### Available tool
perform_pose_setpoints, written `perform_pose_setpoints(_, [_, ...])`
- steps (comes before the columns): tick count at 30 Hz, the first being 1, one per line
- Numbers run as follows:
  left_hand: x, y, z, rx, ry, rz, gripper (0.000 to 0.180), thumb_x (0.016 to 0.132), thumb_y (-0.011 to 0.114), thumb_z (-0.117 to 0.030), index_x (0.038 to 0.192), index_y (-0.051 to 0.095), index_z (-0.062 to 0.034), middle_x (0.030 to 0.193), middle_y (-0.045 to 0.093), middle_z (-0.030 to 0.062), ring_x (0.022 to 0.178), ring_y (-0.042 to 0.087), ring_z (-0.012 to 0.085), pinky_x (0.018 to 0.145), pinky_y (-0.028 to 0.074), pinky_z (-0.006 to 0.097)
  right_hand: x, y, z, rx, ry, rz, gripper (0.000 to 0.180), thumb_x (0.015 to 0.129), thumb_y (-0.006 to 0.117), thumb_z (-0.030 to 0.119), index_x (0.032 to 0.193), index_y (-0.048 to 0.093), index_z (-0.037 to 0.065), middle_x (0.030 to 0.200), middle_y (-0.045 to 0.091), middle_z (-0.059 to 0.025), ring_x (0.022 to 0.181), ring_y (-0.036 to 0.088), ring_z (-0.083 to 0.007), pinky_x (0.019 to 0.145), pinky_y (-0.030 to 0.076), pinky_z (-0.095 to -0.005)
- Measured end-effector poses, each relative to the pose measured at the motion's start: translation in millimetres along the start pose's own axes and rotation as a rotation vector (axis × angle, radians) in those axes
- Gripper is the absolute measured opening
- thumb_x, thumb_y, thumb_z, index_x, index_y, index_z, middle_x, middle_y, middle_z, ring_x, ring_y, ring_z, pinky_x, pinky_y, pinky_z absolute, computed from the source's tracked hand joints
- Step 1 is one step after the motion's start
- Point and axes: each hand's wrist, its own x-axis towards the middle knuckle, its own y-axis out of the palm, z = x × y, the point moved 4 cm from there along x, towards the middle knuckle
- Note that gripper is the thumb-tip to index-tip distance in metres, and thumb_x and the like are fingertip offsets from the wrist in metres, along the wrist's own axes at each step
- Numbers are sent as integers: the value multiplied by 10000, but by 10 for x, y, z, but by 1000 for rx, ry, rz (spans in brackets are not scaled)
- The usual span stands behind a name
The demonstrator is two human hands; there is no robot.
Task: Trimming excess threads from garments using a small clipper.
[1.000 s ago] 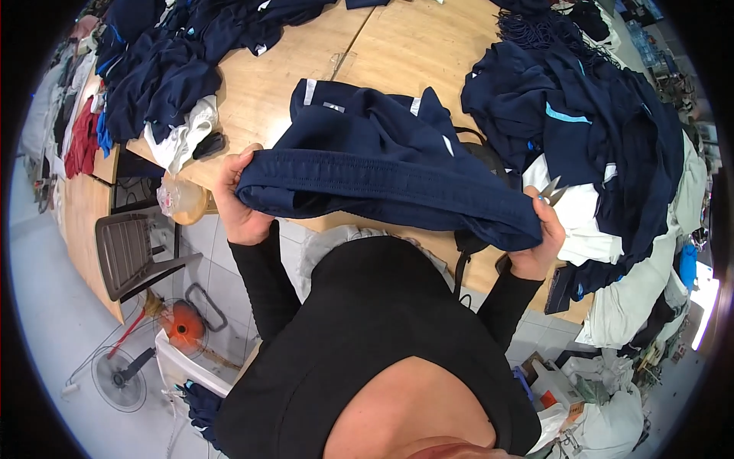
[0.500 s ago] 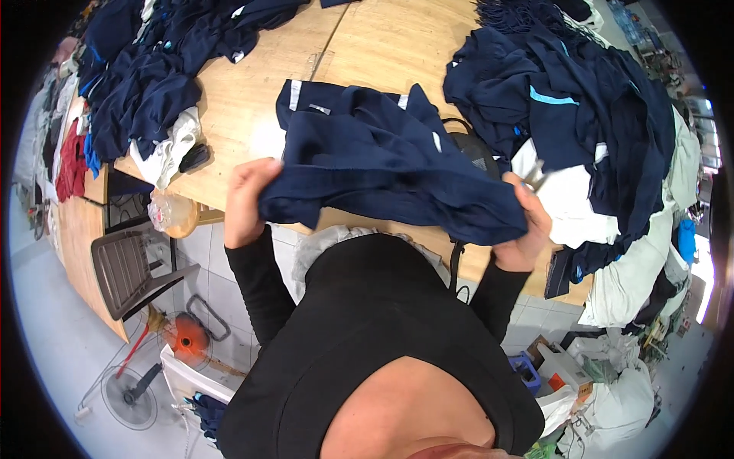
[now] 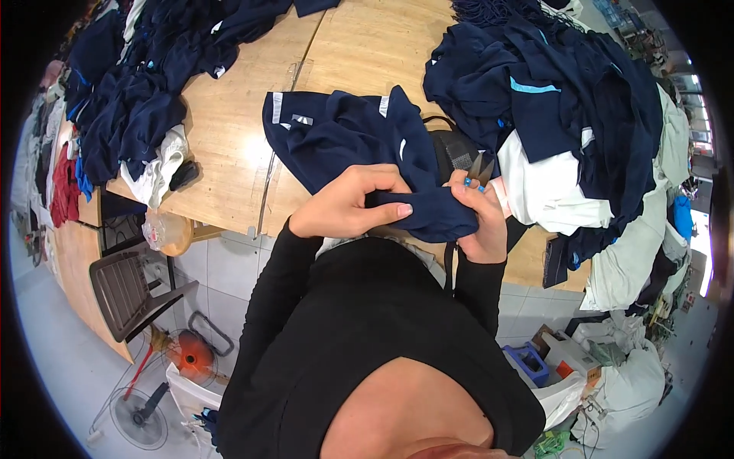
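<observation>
A person in a black long-sleeved top stands at the near edge of a wooden desk (image 3: 229, 145), both hands busy with a navy garment (image 3: 348, 138). The garment is dark blue cloth with short white stripe trims showing near its far edge and one along a fold; most of it lies rumpled on the desk just in front of the person, while one end is gathered into a thick roll held up between the hands at the desk's edge.

The left hand (image 3: 348, 205) curls around that roll, fingers (image 3: 397, 208) pressed together on the cloth with the thumb on the near side. The right hand (image 3: 478, 222) grips the other end of the same roll, its fingers closed on the fabric, and it also carries small thread snips (image 3: 479, 170) whose metal blades stick up above the knuckles. Blue nail polish shows on that hand.

A dark bag (image 3: 455, 149) lies on the desk just behind the hands. To the right rises a big heap of navy and white clothes (image 3: 566, 122); another pile of dark blue clothes (image 3: 138, 92) sits at the far left. Down on the tiled floor, left of the person, stand a grey plastic chair (image 3: 126, 291) and a small fan (image 3: 139, 417).
</observation>
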Motion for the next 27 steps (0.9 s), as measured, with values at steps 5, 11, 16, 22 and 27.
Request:
perform_pose_setpoints(5, [-85,80,-35,-255,-85,-90,121,1065,747,-109,1083,752,11,945,622,34,900,589,130,818,468,296,-114,269,136,-708,-478,-472,195,1082,689,86,1116,813,-60,1003,757,-56,909,668,-127,866,507,-279])
perform_pose_setpoints(11, [-166,31,-123,-81,-7,-203,117,1058,750,-104,1087,743,9,915,609,43,862,569,146,779,444,302,-340,512,343,-1043,-716,-271,256,930,843,-22,1184,829,3,1063,737,-96,916,671,-134,794,522,-269])
perform_pose_setpoints(16, [-119,80,-161,13,52,-189,110,1038,760,-92,1082,735,5,879,605,63,853,575,162,773,443,310,-123,599,64,-1150,-831,77,374,863,796,-168,1175,804,38,1074,684,-75,862,693,-134,683,535,-257])
perform_pose_setpoints(22, [-243,-8,26,-136,-1,-241,115,1045,737,-96,1058,712,15,978,627,54,911,583,153,832,460,296,-211,116,342,-542,-727,-364,98,1046,703,57,968,652,26,897,643,-42,725,527,-82,635,369,-227])
perform_pose_setpoints(27, [-295,7,177,-553,-149,-359,50,1056,617,-93,1048,625,-44,1031,587,-13,987,524,93,949,422,255,-264,148,538,-971,-728,-603,195,991,777,9,1185,792,21,1070,753,-68,741,552,-72,625,395,-237])
